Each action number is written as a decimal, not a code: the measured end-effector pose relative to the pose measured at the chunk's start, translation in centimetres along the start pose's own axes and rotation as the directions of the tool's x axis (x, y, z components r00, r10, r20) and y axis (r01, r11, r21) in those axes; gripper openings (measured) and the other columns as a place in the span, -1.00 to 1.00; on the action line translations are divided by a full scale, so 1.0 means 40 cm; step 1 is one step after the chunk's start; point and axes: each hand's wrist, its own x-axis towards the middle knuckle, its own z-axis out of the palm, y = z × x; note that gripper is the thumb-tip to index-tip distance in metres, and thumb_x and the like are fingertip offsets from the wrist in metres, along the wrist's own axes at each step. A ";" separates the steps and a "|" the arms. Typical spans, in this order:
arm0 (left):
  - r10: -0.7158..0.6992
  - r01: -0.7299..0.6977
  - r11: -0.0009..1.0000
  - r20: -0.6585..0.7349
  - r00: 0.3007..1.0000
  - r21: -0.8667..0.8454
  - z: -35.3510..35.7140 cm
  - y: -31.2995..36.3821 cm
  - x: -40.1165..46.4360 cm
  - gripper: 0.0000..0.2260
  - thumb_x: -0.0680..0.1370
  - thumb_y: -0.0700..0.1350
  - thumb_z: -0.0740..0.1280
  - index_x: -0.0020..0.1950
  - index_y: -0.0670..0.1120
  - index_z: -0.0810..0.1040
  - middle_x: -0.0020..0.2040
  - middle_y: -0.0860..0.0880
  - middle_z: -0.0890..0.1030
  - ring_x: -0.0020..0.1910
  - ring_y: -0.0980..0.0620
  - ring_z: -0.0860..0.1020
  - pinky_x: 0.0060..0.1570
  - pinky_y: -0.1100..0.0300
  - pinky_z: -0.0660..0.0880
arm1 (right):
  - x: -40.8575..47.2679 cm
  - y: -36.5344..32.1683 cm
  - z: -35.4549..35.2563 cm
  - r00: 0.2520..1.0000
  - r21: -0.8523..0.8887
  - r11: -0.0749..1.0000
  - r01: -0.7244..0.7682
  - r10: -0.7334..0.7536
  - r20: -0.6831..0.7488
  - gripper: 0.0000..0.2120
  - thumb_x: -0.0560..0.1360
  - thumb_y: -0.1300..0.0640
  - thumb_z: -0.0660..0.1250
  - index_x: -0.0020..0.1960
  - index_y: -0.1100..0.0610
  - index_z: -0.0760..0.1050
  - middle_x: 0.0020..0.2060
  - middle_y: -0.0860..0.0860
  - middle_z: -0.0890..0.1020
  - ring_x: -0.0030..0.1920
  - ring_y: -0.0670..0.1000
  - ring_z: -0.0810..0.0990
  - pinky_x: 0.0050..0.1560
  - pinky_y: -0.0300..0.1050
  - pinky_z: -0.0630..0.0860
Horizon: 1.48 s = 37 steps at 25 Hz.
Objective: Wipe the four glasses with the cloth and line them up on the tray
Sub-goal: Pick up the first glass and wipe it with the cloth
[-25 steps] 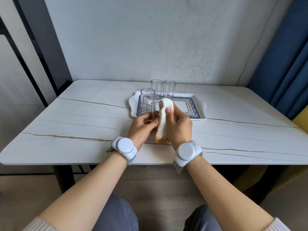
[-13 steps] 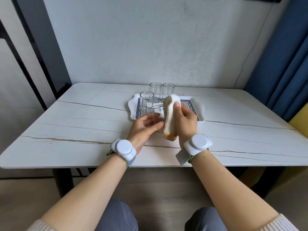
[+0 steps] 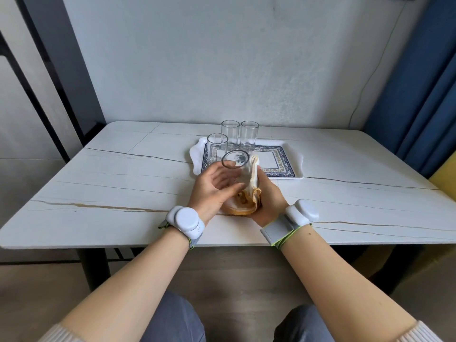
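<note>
A clear glass (image 3: 236, 166) is held tilted above the table, its mouth facing me. My left hand (image 3: 212, 191) grips its left side, thumb and fingers curled round the wall. My right hand (image 3: 267, 198) holds the white cloth with a tan edge (image 3: 249, 193) against the glass's right side and base. Three more clear glasses stand upright on the left part of the white tray with a blue patterned border (image 3: 294, 161): one nearer on the left (image 3: 217, 146), two behind it side by side (image 3: 230, 132) (image 3: 249, 133).
The white marble table (image 3: 123, 183) runs wall to wall in front of me, its near edge just past my wrists. Blue curtains (image 3: 419, 95) hang at the right. Both wrists wear white bands.
The glass has tipped so its mouth faces me. The cloth, earlier draped upright over the glass, now bunches lower against its side and base. Both hands have moved slightly nearer to me.
</note>
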 end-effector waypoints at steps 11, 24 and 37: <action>0.060 -0.039 0.982 -0.111 0.992 0.187 0.006 -0.009 0.004 -0.59 0.35 -0.30 0.56 0.15 -0.21 0.55 0.06 -0.14 0.69 0.08 -0.05 0.65 0.15 0.19 0.55 | 0.013 -0.034 -0.001 0.974 -0.705 0.707 0.045 -0.188 -0.126 -0.33 0.56 -0.31 0.15 0.28 0.27 0.53 0.16 0.29 0.63 0.20 0.26 0.61 0.29 0.07 0.51; -0.003 0.040 0.972 -0.159 0.987 0.230 0.052 0.019 0.060 -0.58 0.34 -0.28 0.58 0.13 -0.20 0.53 0.01 -0.17 0.67 -0.06 -0.02 0.61 0.09 0.12 0.56 | -0.022 -0.094 -0.145 0.871 -0.517 0.814 0.266 -0.433 -0.233 -0.52 0.55 -0.20 0.26 -0.26 0.19 0.59 -0.27 0.08 0.64 -0.18 0.09 0.57 -0.05 -0.04 0.51; -0.036 0.103 0.831 -0.132 0.991 0.546 0.230 -0.059 0.248 -0.58 0.26 -0.13 0.62 0.01 -0.11 0.54 -0.05 -0.10 0.65 -0.10 -0.06 0.63 -0.04 0.09 0.58 | 0.029 -0.164 -0.241 0.760 -0.611 0.719 0.332 -0.587 -0.278 -0.55 0.62 -0.11 0.18 -0.18 0.25 0.52 -0.34 0.06 0.55 -0.20 0.16 0.46 -0.26 -0.05 0.35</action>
